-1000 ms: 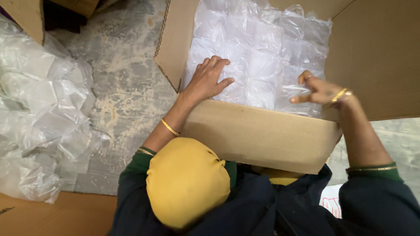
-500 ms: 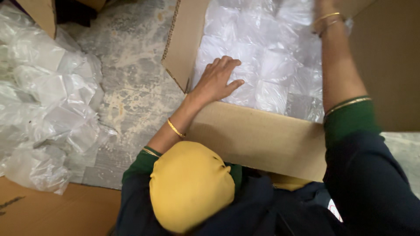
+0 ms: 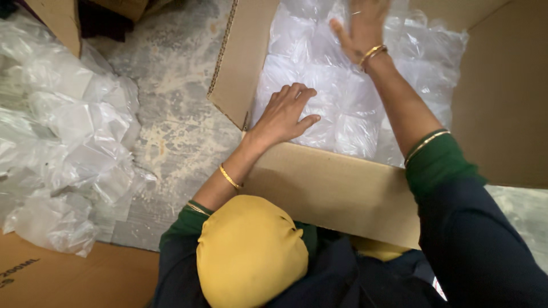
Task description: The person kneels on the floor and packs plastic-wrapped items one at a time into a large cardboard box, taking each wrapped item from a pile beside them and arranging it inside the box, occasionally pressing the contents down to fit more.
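A heap of crinkled clear plastic bags point(image 3: 63, 142) lies at left on mottled grey floor point(image 3: 171, 97). The left hand point(image 3: 285, 114), open, presses flat on glossy clear packets point(image 3: 342, 108) filling an open corrugated cardboard box point(image 3: 337, 191). Farther right, the right hand point(image 3: 362, 25) reaches far, fingers spread flat on the packets.

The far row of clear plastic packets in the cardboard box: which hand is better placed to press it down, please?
Probably the right hand: it lies stretched over the far packets inside the cardboard box. The left hand rests flat on the near packets by the front wall.
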{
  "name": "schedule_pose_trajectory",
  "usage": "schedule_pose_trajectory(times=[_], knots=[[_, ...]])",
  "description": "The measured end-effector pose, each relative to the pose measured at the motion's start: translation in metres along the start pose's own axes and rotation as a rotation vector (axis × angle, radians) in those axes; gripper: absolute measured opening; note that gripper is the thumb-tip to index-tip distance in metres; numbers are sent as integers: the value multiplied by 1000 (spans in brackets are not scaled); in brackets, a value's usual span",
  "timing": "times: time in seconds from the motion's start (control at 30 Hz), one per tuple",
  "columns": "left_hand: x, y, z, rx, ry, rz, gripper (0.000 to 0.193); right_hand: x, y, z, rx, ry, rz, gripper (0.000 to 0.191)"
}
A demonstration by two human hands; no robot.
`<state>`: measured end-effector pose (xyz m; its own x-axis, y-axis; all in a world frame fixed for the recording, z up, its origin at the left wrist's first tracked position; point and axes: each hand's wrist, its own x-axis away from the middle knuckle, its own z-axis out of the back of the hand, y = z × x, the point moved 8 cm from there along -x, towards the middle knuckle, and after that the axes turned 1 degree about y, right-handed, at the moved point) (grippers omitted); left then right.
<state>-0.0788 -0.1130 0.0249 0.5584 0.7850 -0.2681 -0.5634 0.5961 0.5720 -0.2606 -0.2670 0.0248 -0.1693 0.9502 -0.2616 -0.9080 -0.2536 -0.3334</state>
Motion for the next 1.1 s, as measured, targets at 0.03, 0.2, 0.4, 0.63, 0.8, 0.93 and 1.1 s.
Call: schedule_pose_trajectory(times=[0.03,0.2,0.4,0.63,0.8,0.93,1.1], knots=[[0,0,0,2,-1,0,54,-1,-11,-7,5,-76,65,83],[1,-4,-5,10,-9,3,54,0,-9,-32,79,-269,33,87],[0,-4,-6,-2,1,-3,54,22,-24,-40,78,-219,177,85],[-1,15,15,32,103,-94,50,95,-63,-45,123,-246,392,88],[17,34,43,32,360,-267,39,131,-84,-47,181,-294,489,77],[80,26,49,-129,625,-411,26,139,-88,-43,105,-310,476,73],[211,-46,76,-412,890,-216,56,144,-89,-37,67,-267,503,73]])
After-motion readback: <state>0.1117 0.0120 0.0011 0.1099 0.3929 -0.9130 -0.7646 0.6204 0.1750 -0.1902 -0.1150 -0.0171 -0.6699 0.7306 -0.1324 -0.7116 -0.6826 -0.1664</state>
